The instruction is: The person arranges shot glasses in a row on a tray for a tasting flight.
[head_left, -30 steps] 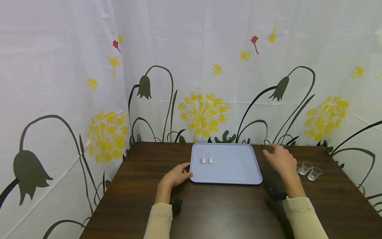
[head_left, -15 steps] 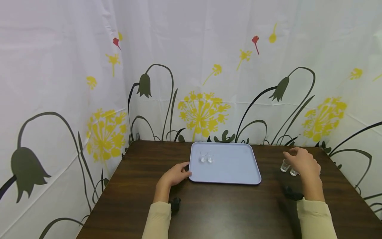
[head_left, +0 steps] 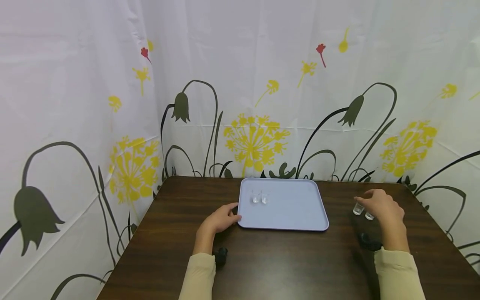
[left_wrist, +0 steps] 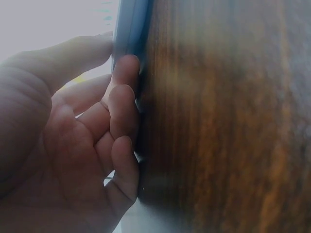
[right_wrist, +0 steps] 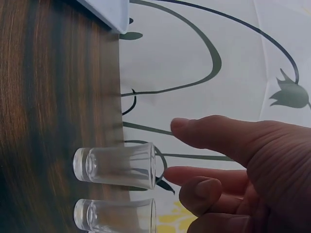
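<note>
My left hand [head_left: 220,218] holds the left edge of a pale blue tray [head_left: 292,212] near its front corner. In the left wrist view the thumb lies against the tray edge [left_wrist: 131,29], the fingers bent beside it. Two clear shot glasses [head_left: 260,198] stand on the tray's left part. My right hand [head_left: 383,208] hovers over more shot glasses at the right. The right wrist view has an upright shot glass [right_wrist: 119,166] just short of the spread thumb and index finger, and a second glass [right_wrist: 119,216] beside it. The other right fingers are curled and hold nothing.
A dark wooden table [head_left: 285,266] carries everything. A white curtain [head_left: 240,62] with printed flowers hangs along its back and sides. Each wrist wears a black camera; the left camera [head_left: 221,256] sits close above the table.
My right hand has moved right from beside the tray to the shot glasses, then dipped slightly toward them with thumb and index finger apart. The left hand stays at the tray edge.
</note>
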### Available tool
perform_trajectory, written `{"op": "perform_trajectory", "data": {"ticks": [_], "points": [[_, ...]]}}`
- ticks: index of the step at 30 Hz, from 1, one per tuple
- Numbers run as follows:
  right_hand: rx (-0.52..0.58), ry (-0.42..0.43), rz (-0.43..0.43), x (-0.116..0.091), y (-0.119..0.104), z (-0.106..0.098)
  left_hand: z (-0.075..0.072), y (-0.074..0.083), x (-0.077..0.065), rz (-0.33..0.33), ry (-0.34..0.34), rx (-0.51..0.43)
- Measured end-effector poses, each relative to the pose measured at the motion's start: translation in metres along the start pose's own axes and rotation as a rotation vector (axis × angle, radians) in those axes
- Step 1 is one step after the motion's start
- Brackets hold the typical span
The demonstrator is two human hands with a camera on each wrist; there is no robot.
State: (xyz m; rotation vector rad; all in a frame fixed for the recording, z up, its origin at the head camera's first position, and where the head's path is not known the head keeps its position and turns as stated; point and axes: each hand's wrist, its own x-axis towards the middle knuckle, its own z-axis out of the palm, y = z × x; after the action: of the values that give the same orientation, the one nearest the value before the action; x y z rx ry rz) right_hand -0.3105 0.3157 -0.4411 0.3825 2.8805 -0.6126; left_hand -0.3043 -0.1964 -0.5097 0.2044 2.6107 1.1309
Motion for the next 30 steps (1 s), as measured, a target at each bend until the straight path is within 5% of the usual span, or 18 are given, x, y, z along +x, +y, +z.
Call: {"op": "perform_trajectory", "data": {"ticks": [30], "points": [[-0.005,-0.046,-0.007,0.0055,0.0011,0.0087,0.0005,0.0,-0.0019,-0.002,0.0,-0.021]]}}
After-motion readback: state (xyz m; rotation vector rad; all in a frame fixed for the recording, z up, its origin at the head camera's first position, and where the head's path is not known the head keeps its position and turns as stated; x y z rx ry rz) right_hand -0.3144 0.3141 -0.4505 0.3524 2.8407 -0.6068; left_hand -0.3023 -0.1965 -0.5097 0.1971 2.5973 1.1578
